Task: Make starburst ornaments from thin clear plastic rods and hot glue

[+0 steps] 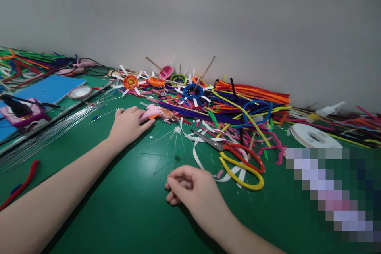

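My left hand (129, 125) is closed around the rear of a pink glue gun (159, 112), whose nozzle points right. In front of it, several thin wires fan out from a white glue blob (177, 129). Just below, my right hand (193, 192) is pinched, thumb against forefinger, on what looks like one of those thin wires; the wire is too fine to follow fully. Scissors (222, 147) with one red and one yellow handle loop lie half open to the right of the blob, over curled white paper strips (198, 158).
Pipe cleaners (253, 91) and small woven discs on sticks (193, 91) pile along the wall. A white ribbon spool (315, 135) and a glue bottle (326, 111) lie right. At left are straight wires (65, 123), a tape roll (80, 92), a blue board (56, 87) and a purple box (25, 113).
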`<move>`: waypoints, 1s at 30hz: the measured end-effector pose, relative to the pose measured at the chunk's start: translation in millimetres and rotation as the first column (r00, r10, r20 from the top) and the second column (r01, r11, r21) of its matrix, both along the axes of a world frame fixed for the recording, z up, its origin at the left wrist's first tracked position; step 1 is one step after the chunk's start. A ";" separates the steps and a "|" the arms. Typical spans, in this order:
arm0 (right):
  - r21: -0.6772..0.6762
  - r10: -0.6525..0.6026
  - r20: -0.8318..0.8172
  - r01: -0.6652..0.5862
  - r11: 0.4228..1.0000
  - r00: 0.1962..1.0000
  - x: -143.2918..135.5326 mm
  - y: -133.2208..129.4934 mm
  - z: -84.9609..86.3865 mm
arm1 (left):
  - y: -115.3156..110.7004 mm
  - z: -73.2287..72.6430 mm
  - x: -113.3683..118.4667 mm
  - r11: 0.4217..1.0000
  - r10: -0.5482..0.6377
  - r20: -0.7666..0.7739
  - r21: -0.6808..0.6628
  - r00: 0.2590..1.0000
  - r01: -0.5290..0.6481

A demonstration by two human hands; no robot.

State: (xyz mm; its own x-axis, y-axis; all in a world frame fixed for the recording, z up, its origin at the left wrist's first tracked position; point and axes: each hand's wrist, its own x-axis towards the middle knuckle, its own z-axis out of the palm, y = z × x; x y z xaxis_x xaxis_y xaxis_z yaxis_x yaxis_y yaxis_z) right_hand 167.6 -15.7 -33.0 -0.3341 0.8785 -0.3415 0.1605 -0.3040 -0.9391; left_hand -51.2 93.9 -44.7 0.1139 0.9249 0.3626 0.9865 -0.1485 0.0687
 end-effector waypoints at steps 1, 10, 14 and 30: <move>-0.003 -0.001 0.000 0.001 1.000 1.000 0.1 0.0 0.2 | -0.1 0.0 0.1 1.000 -0.001 -0.001 0.001 1.000 0.001; -0.003 -0.006 0.011 0.006 1.000 1.000 0.5 1.1 -2.1 | -0.2 0.7 1.3 1.000 0.007 0.000 -0.007 1.000 -0.007; 0.018 0.004 0.028 -0.004 1.000 1.000 0.3 0.1 -2.8 | -0.2 0.2 0.5 1.000 0.008 0.006 -0.007 1.000 -0.008; 0.121 -0.062 0.108 0.049 0.991 0.992 1.9 -3.1 3.4 | -0.5 0.4 0.8 1.000 0.008 0.009 -0.001 1.000 -0.008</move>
